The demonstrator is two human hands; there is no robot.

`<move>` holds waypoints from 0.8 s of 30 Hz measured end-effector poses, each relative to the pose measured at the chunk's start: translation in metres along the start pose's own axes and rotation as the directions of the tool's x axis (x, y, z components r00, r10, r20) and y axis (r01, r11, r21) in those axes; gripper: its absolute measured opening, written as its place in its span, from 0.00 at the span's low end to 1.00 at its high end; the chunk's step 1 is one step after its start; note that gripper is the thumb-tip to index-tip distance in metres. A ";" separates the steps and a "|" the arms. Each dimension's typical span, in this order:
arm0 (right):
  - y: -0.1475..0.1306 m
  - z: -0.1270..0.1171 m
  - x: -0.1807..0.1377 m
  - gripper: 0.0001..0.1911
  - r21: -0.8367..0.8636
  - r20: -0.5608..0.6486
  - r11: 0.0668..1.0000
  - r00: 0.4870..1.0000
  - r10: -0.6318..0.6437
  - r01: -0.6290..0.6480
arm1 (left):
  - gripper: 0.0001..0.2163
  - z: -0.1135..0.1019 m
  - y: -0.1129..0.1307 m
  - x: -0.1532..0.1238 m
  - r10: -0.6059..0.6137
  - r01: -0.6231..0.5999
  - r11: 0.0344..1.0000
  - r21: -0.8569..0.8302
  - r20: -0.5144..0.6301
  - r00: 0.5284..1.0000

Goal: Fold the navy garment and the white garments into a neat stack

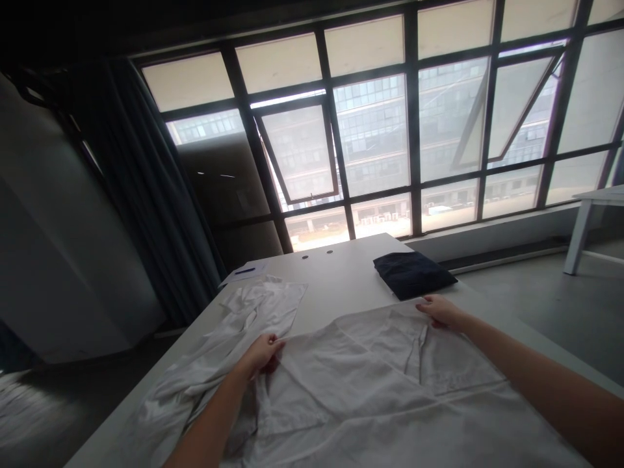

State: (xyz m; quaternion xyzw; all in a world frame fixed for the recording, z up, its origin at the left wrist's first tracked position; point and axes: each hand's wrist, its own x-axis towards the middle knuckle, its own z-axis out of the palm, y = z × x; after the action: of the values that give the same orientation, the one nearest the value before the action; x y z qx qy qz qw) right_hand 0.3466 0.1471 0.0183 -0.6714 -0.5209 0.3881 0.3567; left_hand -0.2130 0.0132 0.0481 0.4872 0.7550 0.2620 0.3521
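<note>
A white cloth garment with creases and a slit-like seam is spread over the near part of the table; its exact kind does not show. My left hand pinches its far edge on the left. At the far right corner, my right hand grips the same edge between thumb and fingers. The edge between my hands is drawn out fairly straight. To the left of it lies another crumpled white garment, partly behind my left forearm. Just beyond my right hand rests a folded dark navy garment.
The white table reaches toward large windows, two of them tilted outward. Paper with a pen lies at its far left edge. A dark curtain hangs on the left. Another white table stands at right.
</note>
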 end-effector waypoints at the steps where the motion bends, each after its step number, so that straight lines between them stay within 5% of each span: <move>1: -0.003 0.001 0.000 0.35 0.003 0.008 1.000 1.000 -0.007 0.007 | 0.21 -0.002 0.003 0.000 0.025 -0.025 1.000 0.012 -0.006 1.000; 8: -0.013 -0.022 -0.005 0.21 0.065 0.007 0.978 0.980 -0.198 0.198 | 0.18 -0.022 0.018 -0.013 0.216 -0.207 0.969 0.132 -0.064 0.974; 13: 0.010 -0.056 -0.027 0.19 -0.178 0.105 0.832 0.851 -0.514 0.525 | 0.16 -0.034 -0.002 -0.034 0.357 -0.341 0.910 0.235 -0.029 0.933; 17: 0.039 -0.073 -0.058 0.17 -0.279 0.271 0.718 0.770 -0.578 0.638 | 0.12 -0.033 -0.020 -0.048 0.452 -0.443 0.764 0.469 0.102 0.886; 20: 0.059 -0.077 -0.079 0.13 -0.378 0.307 0.640 0.743 -0.595 0.669 | 0.07 -0.023 -0.024 -0.056 0.452 -0.423 0.648 0.633 0.127 0.883; 24: 0.073 -0.080 -0.092 0.10 -0.442 0.292 0.606 0.745 -0.600 0.661 | 0.12 -0.004 -0.018 -0.067 0.454 -0.321 0.582 0.748 0.029 0.891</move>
State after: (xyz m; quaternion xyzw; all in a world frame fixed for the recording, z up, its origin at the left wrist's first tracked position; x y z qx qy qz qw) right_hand 0.4346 0.0360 0.0033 -0.4911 -0.8274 0.1190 0.2452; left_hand -0.2075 -0.0557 0.0562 0.7163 0.6963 0.0461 -0.0038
